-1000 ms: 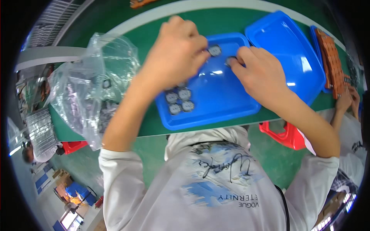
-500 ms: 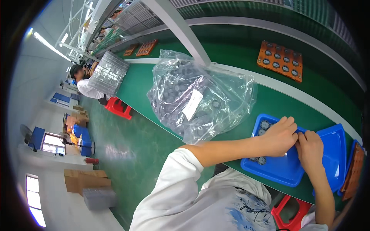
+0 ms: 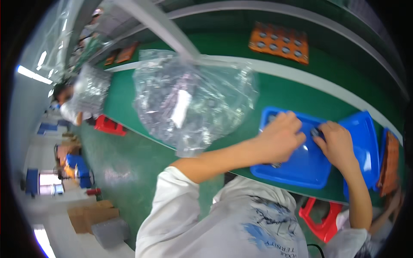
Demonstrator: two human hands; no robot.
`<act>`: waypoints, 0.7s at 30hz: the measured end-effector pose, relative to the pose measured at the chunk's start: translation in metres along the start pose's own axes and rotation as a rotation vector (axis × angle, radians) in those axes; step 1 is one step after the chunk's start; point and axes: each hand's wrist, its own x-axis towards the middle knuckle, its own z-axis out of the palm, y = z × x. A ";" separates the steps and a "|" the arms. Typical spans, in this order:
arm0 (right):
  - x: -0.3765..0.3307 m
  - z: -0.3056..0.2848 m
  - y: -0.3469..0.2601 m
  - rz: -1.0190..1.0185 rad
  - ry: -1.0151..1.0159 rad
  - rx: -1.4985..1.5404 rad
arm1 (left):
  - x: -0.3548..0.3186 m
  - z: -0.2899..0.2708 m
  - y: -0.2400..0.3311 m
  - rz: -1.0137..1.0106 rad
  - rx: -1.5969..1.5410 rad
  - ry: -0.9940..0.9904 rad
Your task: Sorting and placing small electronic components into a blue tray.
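A shallow blue tray (image 3: pixel 301 178) sits on the green bench in front of me. My left hand (image 3: pixel 282 136) is over its left half, fingers curled in; whether anything is in them is hidden. Small round grey parts lie at that end, and one of these grey parts (image 3: pixel 275 164) shows below my left wrist. Over the tray's right side, my right hand (image 3: pixel 337 142) pinches a small dark round part (image 3: pixel 317 132) between thumb and fingers. Motion blurs its details.
Left of the tray lies a big clear plastic bag (image 3: pixel 223 103) of small parts with a white label. An orange fixture (image 3: pixel 279 44) with round pieces stands behind. Another blue tray (image 3: pixel 363 146) and orange plates (image 3: pixel 389 165) are at right. A red stool (image 3: pixel 320 219) is below the bench.
My hands were together over the tray; now they are apart, the left further toward the parts at the left end. A dark part now shows in my right fingers. The whole view has shifted.
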 end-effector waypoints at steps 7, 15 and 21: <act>0.013 0.005 -0.014 0.012 0.015 -0.074 | -0.004 -0.016 -0.013 -0.070 -0.062 0.074; 0.020 0.027 -0.005 -0.235 0.161 -0.006 | -0.003 -0.011 -0.017 -0.065 -0.055 0.047; 0.019 0.030 -0.011 -0.219 0.217 -0.070 | -0.004 -0.012 -0.019 -0.076 -0.081 0.039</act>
